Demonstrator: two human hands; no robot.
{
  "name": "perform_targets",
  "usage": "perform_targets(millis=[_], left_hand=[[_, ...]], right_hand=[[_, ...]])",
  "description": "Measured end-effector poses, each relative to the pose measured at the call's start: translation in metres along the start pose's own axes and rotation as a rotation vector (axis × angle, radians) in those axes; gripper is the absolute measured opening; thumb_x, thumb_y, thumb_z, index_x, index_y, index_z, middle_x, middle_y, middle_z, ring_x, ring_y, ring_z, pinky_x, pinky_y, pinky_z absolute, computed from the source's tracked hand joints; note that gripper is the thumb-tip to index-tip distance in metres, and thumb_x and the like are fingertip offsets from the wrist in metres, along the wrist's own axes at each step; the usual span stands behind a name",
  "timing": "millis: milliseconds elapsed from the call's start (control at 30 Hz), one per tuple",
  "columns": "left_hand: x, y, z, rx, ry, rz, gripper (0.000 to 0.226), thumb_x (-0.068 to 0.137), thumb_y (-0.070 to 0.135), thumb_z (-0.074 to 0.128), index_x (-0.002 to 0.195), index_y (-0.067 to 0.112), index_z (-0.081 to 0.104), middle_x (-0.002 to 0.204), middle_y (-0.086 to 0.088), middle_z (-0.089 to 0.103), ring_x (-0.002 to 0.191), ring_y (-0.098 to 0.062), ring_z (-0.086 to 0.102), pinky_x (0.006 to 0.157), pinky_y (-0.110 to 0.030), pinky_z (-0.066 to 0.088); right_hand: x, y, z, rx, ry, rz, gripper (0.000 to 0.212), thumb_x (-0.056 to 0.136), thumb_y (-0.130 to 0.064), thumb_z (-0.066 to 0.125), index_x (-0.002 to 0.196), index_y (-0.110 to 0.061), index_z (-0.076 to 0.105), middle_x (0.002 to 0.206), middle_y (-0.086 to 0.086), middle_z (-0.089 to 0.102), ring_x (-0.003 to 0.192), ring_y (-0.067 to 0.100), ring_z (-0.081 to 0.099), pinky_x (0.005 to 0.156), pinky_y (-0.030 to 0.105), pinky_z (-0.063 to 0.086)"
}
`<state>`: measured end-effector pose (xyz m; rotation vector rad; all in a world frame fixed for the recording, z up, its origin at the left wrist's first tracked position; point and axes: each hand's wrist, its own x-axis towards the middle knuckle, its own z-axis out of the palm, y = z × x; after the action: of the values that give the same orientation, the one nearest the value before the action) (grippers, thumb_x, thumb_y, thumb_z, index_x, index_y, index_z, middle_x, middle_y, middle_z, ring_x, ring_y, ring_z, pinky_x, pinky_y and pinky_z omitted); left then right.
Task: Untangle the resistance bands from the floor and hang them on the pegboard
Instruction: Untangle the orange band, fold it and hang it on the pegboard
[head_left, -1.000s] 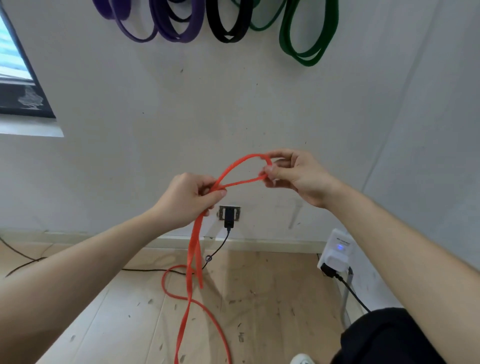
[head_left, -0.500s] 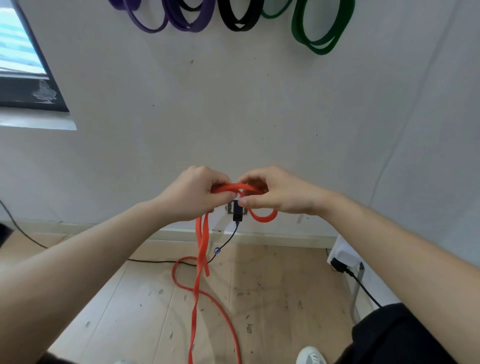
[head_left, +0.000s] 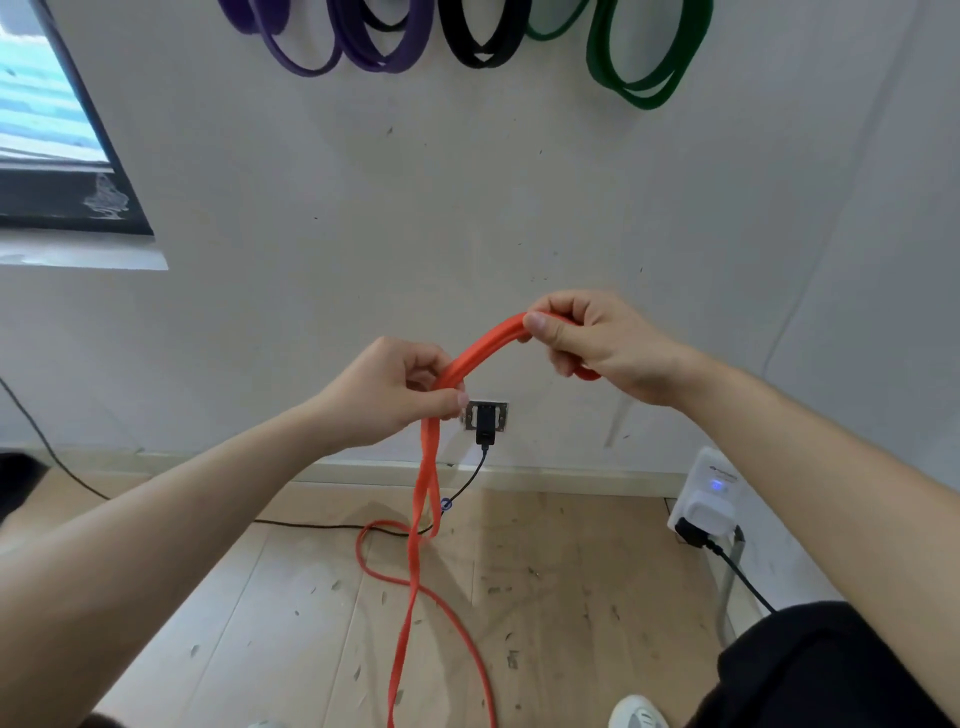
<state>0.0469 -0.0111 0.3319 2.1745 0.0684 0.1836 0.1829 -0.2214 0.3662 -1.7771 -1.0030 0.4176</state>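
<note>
We've got the orange band (head_left: 483, 345) up in both hands, in front of the wall (head_left: 467, 234). Our left hand (head_left: 395, 395) is curled round it, thumb clamped over the strands right where they bunch together. From there two strands drop straight down, cross each other low near the skirting and trail onto the wooden floor (head_left: 571, 597). One makes a loop off to the left and the rest runs out of the bottom of the frame.

Our right hand (head_left: 597, 343) sits higher and a bit to the right, thumb and fingers pinching the other end of the doubled stretch, so the band arches between the two fists. A bit of orange pokes out under the right palm too. The hands are apart, with just that short arch between them.

Up top on the wall, the purple bands (head_left: 311, 57), a black band (head_left: 483, 52) and a green band (head_left: 644, 88) hang side by side, upper ends cut off by the frame. Just beside the left thumb there's a wall socket (head_left: 485, 421) with a black plug in it, its cable running down to the floor. A white adapter (head_left: 709, 499) with a small blue light sits low on the right.
</note>
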Motion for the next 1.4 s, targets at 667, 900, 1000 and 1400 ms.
perform_targets(millis=[667,900,1000,1400], left_hand=[[0.000,0.007,-0.010,-0.171,0.233,0.072,0.012,0.095,0.018,0.069,0.101,0.025,0.077,0.085,0.000,0.076,0.084,-0.018,0.075,0.089,-0.036,0.061],[-0.007,0.015,-0.005,-0.078,0.126,0.138,0.015,0.094,0.019,0.069,0.104,0.026,0.079,0.090,0.003,0.077,0.080,-0.024,0.074,0.081,-0.039,0.063],[-0.008,0.019,-0.002,-0.068,0.104,0.167,0.016,0.094,0.020,0.069,0.106,0.024,0.079,0.092,-0.001,0.078,0.082,-0.025,0.073,0.080,-0.040,0.063],[-0.005,0.014,-0.001,-0.039,0.091,0.105,0.016,0.087,0.016,0.079,0.101,0.022,0.079,0.089,-0.002,0.078,0.086,-0.020,0.073,0.082,-0.030,0.061]], right_hand=[[-0.008,0.053,-0.015,-0.081,-0.271,0.258,0.020,0.090,-0.020,0.071,0.109,-0.021,0.071,0.103,0.008,0.073,0.096,0.021,0.070,0.087,0.028,0.054],[-0.001,0.028,0.008,-0.208,-0.276,0.139,0.088,0.068,-0.052,0.083,0.144,-0.033,0.045,0.135,-0.014,0.059,0.129,0.005,0.051,0.107,0.031,0.039],[-0.002,0.009,0.020,-0.126,-0.219,0.040,0.075,0.074,-0.055,0.076,0.139,-0.028,0.052,0.128,-0.009,0.066,0.123,0.008,0.059,0.109,0.040,0.043],[-0.003,-0.015,0.028,-0.194,-0.018,-0.056,0.022,0.096,-0.033,0.061,0.093,-0.014,0.072,0.075,0.006,0.061,0.060,-0.002,0.053,0.063,0.021,0.052]])
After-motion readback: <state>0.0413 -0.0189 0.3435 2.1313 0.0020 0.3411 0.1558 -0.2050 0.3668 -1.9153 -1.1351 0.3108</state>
